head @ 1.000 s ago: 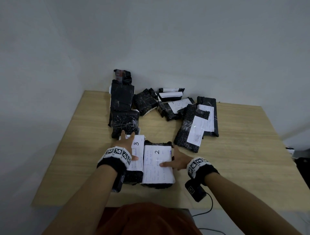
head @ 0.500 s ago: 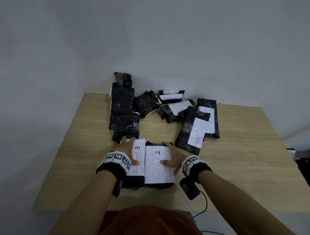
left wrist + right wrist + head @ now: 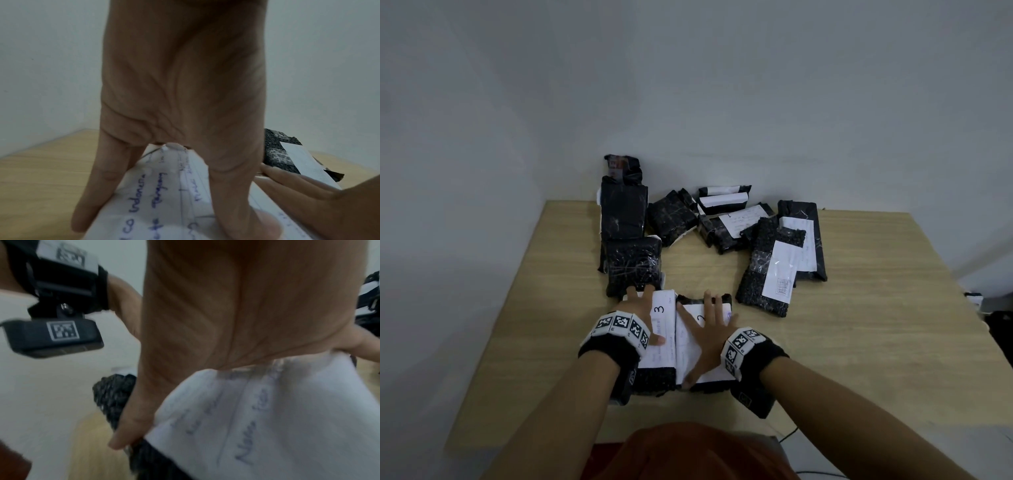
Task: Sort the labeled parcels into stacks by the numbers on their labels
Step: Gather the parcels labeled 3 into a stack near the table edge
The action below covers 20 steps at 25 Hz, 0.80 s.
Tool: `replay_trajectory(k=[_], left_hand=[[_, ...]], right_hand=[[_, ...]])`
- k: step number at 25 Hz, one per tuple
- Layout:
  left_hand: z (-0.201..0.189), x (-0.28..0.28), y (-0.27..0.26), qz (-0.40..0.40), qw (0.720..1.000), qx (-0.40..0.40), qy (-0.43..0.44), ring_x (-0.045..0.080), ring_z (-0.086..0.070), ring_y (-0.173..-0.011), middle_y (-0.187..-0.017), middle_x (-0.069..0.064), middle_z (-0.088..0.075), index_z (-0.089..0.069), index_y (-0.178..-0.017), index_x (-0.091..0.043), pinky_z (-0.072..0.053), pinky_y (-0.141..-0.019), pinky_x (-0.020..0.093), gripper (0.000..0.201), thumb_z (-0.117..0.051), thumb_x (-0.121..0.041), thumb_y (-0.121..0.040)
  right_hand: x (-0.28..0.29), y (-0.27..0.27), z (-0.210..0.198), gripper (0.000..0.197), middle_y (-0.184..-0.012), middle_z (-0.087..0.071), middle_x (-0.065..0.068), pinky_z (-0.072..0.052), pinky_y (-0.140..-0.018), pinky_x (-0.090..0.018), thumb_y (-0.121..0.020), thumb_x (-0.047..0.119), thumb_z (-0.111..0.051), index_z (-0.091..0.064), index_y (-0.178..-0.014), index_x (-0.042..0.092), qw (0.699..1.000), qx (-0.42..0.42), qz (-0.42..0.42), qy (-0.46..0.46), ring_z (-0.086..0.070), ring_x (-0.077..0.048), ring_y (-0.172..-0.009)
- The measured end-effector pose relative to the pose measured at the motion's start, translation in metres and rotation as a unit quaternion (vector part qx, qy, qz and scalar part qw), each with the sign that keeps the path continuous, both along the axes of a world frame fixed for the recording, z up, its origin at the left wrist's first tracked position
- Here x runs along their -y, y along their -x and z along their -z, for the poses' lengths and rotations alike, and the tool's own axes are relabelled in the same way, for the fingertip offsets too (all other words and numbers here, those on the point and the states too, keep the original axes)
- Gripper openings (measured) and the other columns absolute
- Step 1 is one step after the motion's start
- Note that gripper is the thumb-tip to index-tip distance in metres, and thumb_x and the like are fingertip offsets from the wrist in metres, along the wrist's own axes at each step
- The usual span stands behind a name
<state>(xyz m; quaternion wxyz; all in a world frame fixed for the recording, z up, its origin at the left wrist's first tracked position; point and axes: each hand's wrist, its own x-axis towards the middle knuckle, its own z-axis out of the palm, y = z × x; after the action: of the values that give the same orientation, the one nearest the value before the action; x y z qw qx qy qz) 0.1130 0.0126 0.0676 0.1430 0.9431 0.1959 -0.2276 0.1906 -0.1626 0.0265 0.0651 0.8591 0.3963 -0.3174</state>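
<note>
Wooden table (image 3: pixel 859 342) against plain grey walls (image 3: pixel 756 85).

My parcels (image 3: pixel 767 263) are black, some pebbled in texture, some glossy, each with a white label. The label marked 3 (image 3: pixel 663 317) carries blue handwriting on lined white paper. The table (image 3: pixel 859 325) is pale wood grain. My wristbands (image 3: pixel 619 327) are black with black-and-white square codes. My shirt (image 3: pixel 688 452) is rust orange.

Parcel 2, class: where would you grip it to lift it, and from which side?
Probably by its long right edge, coming from the right: parcel 2 lies flat, parcel 3 sits close against its left edge, and the right hand already rests flat on it.
</note>
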Motion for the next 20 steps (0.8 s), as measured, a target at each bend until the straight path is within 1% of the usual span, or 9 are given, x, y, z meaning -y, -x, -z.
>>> replay_trajectory(k=[3,5,6,8,9,12,16,18,20], left_hand=[[-0.011,-0.003,-0.007,-0.002,0.999,-0.02,0.028,0.035,-0.039,-0.133,-0.152,0.014,-0.013,-0.014,-0.148,-0.022,-0.044,-0.1,0.043,0.11,-0.079,-0.056,-0.066],[-0.017,-0.012,-0.012,-0.031,0.996,-0.046,0.064,0.035,-0.037,-0.136,-0.159,0.011,-0.001,-0.018,-0.148,-0.028,-0.041,-0.106,0.044,0.101,-0.068,-0.069,-0.069],[-0.021,-0.016,-0.015,-0.049,0.996,-0.037,0.07,0.035,-0.038,-0.135,-0.16,0.01,0.0,-0.026,-0.146,-0.028,-0.041,-0.106,0.044,0.091,-0.059,-0.073,-0.073],[-0.034,-0.027,-0.024,-0.079,0.995,0.047,0.037,0.035,-0.043,-0.128,-0.154,0.012,-0.021,-0.046,-0.132,-0.021,-0.043,-0.102,0.043,0.069,-0.047,-0.07,-0.083],[-0.041,-0.033,-0.028,-0.086,0.991,0.101,-0.003,0.034,-0.045,-0.123,-0.144,0.013,-0.035,-0.051,-0.124,-0.018,-0.044,-0.098,0.044,0.059,-0.046,-0.064,-0.086],[-0.053,-0.054,-0.032,-0.098,0.97,0.191,-0.115,0.033,-0.045,-0.114,-0.124,0.014,-0.047,-0.049,-0.117,-0.013,-0.048,-0.087,0.045,0.043,-0.052,-0.045,-0.088],[-0.031,-0.068,-0.026,-0.085,0.973,0.174,-0.128,0.032,-0.046,-0.118,-0.134,0.01,-0.042,-0.043,-0.128,-0.013,-0.049,-0.084,0.045,0.054,-0.062,-0.034,-0.083],[-0.016,-0.07,-0.021,-0.094,0.975,0.167,-0.108,0.033,-0.048,-0.118,-0.139,0.008,-0.04,-0.04,-0.132,-0.014,-0.049,-0.087,0.047,0.061,-0.065,-0.032,-0.079],[-0.004,-0.071,-0.014,-0.113,0.977,0.172,-0.063,0.035,-0.053,-0.113,-0.135,0.01,-0.046,-0.04,-0.133,-0.015,-0.05,-0.088,0.049,0.064,-0.066,-0.03,-0.077]], right_hand=[[-0.001,0.0,-0.002,0.158,-0.129,0.064,-0.017,0.006,-0.09,-0.088,-0.042,0.074,-0.082,0.049,-0.127,0.047,0.999,0.03,0.03,0.027,0.054,-0.047,-0.119],[0.002,0.0,-0.006,0.159,-0.129,0.064,-0.017,0.005,-0.091,-0.088,-0.043,0.074,-0.082,0.047,-0.131,0.045,0.998,0.03,0.036,0.043,0.053,-0.047,-0.12],[0.004,0.0,-0.007,0.159,-0.128,0.065,-0.017,0.005,-0.091,-0.088,-0.042,0.075,-0.081,0.046,-0.133,0.045,0.998,0.032,0.037,0.047,0.053,-0.048,-0.121],[0.006,0.0,-0.009,0.16,-0.127,0.066,-0.016,0.006,-0.089,-0.089,-0.041,0.076,-0.081,0.047,-0.131,0.045,0.997,0.034,0.04,0.049,0.053,-0.049,-0.121],[0.006,0.001,-0.01,0.159,-0.127,0.066,-0.016,0.006,-0.089,-0.089,-0.041,0.076,-0.081,0.049,-0.127,0.046,0.997,0.032,0.043,0.047,0.053,-0.049,-0.12],[0.008,0.008,-0.01,0.158,-0.127,0.065,-0.017,0.006,-0.09,-0.089,-0.04,0.076,-0.081,0.052,-0.12,0.046,0.998,0.037,0.045,0.035,0.054,-0.049,-0.12],[0.017,0.025,0.0,0.161,-0.131,0.063,-0.019,0.007,-0.091,-0.088,-0.039,0.075,-0.082,0.05,-0.124,0.044,0.998,0.036,0.044,0.04,0.053,-0.049,-0.122],[0.02,0.034,0.004,0.16,-0.134,0.061,-0.019,0.006,-0.093,-0.087,-0.039,0.074,-0.083,0.049,-0.126,0.044,0.998,0.027,0.043,0.042,0.051,-0.049,-0.124],[0.021,0.039,0.009,0.16,-0.134,0.06,-0.019,0.005,-0.095,-0.085,-0.04,0.073,-0.083,0.048,-0.127,0.044,0.998,0.022,0.042,0.04,0.051,-0.048,-0.124]])
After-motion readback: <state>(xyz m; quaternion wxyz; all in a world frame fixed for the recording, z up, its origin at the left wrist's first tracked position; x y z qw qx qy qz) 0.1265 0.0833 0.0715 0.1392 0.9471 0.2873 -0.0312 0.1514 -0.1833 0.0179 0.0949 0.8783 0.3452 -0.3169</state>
